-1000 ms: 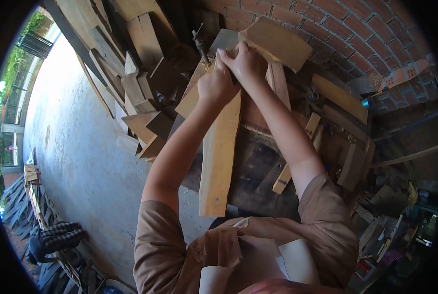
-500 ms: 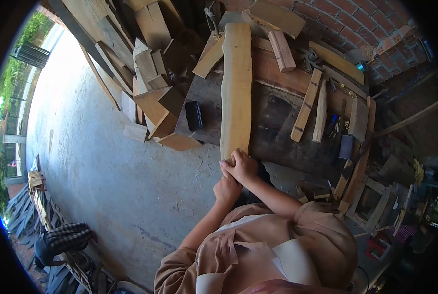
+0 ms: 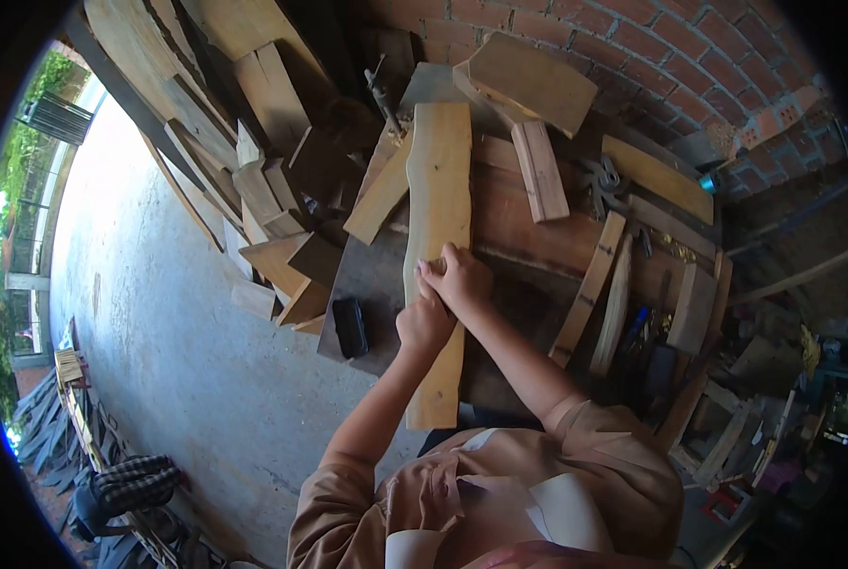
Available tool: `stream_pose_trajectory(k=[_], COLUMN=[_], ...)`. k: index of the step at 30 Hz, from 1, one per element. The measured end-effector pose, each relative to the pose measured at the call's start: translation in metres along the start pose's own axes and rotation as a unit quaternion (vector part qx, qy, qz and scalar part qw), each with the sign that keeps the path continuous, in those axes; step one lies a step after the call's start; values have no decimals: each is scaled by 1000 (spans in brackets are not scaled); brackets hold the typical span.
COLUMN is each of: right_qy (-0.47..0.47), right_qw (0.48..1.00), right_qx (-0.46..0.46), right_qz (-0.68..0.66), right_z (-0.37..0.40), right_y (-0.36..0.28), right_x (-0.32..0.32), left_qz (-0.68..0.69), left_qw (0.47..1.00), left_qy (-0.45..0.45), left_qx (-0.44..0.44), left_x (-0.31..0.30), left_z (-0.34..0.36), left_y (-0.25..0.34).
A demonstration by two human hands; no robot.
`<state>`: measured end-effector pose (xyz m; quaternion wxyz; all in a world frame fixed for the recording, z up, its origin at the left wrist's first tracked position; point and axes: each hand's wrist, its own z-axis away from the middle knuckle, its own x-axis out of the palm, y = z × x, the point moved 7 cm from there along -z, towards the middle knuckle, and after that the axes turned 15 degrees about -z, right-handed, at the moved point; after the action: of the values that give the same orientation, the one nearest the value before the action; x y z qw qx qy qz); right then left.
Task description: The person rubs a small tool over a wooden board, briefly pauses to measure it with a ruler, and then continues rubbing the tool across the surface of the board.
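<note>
A long pale plank (image 3: 440, 190) with one wavy edge lies lengthwise over the dark workbench (image 3: 514, 318), its near end jutting past the bench edge. Both my hands are together on the plank's middle. My left hand (image 3: 425, 322) is closed, its knuckles against the other hand. Just above it and to the right, my right hand (image 3: 457, 278) has its fingers curled. Whatever lies inside the fingers is too hidden to make out.
A dark open case (image 3: 350, 327) sits at the bench's left corner. Wood blocks (image 3: 541, 171), strips and a metal clamp (image 3: 606, 180) lie to the right. Boards (image 3: 272, 90) lean at the left. Another person (image 3: 125, 493) bends over at the lower left.
Both hands have moved forward from the plank's near end to its middle. The view has shifted, and the plank's near end now shows closer to my body.
</note>
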<state>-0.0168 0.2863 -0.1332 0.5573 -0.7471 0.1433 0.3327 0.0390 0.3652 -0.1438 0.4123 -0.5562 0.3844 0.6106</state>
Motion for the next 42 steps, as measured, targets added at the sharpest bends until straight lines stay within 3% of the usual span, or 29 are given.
stream_pose_trajectory(k=[1, 2, 6, 8, 9, 11, 13, 18, 19, 20, 22, 23, 24, 28, 32, 36, 42], right_qy=[8, 14, 2, -12, -34, 53, 53, 46, 69, 48, 93, 12, -7, -35, -79, -118, -106], right_qw=[1000, 999, 997, 997, 996, 996, 997, 997, 996, 998, 992, 999, 999, 999, 997, 992, 994], right_qx=[7, -1, 9, 18, 23, 28, -3, -19, -29, -38, -80, -39, -45, -31, 0, 32, 3], right_qz=[21, 28, 75, 77, 74, 66, 65, 51, 48, 30, 26, 32, 11, -1, 3, 15, 39], right_z=[-33, -68, -228, -301, -329, -360, -370, -303, -278, -243, -167, -124, -84, 71, 181, 212, 190], right_y=[5, 11, 30, 27, 22, -8, -44, -87, -93, -99, -95, -97, -89, -63, -43, -45, -35], right_x=[-1, -1, 2, -6, -15, -51, -80, -107, -108, -106, -88, -79, -63, -12, 19, 19, 22], left_qz=[-10, -2, 24, -7, -39, -80, -13, -21, -18, -14, 1, 14, 22, 72, 110, 146, 128], left_qw=[1000, 999, 999, 1000, 999, 994, 996, 994, 984, 989, 994, 995, 997, 997, 991, 983, 986], left_qy=[3, -50, -41, 23, 4, 79, 92, 105, 178, 146, 108, 98, 80, 21, -47, -68, -53], left_qx=[8, 0, -27, 15, 19, 14, -12, -12, -7, -7, -6, -3, -1, -21, -58, -85, -88], left_x=[-6, -11, -41, -50, -71, -120, -164, -206, -204, -195, -171, -148, -124, -37, 8, 20, 26], left_z=[-34, -70, -222, -297, -320, -346, -343, -254, -226, -195, -128, -92, -56, 86, 186, 219, 199], left_y=[6, 10, 25, 30, 34, 39, 37, 26, 20, 15, 3, -3, -10, -33, -43, -43, -35])
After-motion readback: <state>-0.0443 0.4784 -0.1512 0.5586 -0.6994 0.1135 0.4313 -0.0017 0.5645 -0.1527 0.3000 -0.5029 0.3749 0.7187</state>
